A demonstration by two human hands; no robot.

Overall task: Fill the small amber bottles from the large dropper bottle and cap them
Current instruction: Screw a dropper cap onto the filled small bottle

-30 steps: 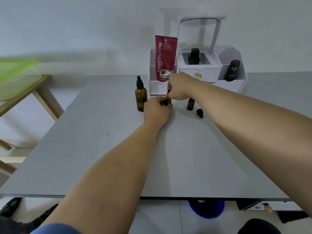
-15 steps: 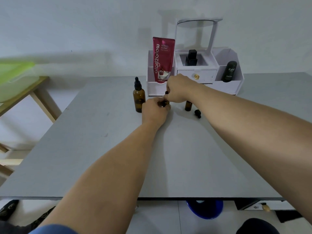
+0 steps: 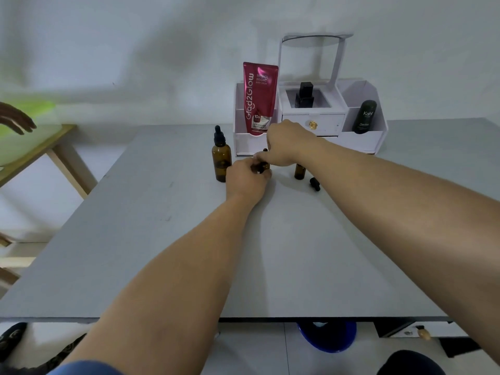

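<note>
The large amber dropper bottle (image 3: 221, 158) stands capped on the grey table (image 3: 162, 253), just left of my hands. My left hand (image 3: 247, 180) is wrapped around a small amber bottle (image 3: 262, 167), which is mostly hidden. My right hand (image 3: 285, 143) reaches over it and pinches the black cap at its top. A second small amber bottle (image 3: 299, 171) stands uncapped to the right, partly behind my right forearm. Its black dropper cap (image 3: 315, 184) lies on the table beside it.
A white cosmetic organiser (image 3: 359, 142) stands at the back with a red tube (image 3: 259, 98), a black perfume bottle (image 3: 304, 95) and a dark Kahf bottle (image 3: 364, 117). A wooden table (image 3: 40, 150) is at the left, with another person's hand (image 3: 16, 121) above it.
Both hands stay on the small bottle, with slight finger shifts at the cap. The view has tilted a little. Another person's hand has appeared at the left edge.
</note>
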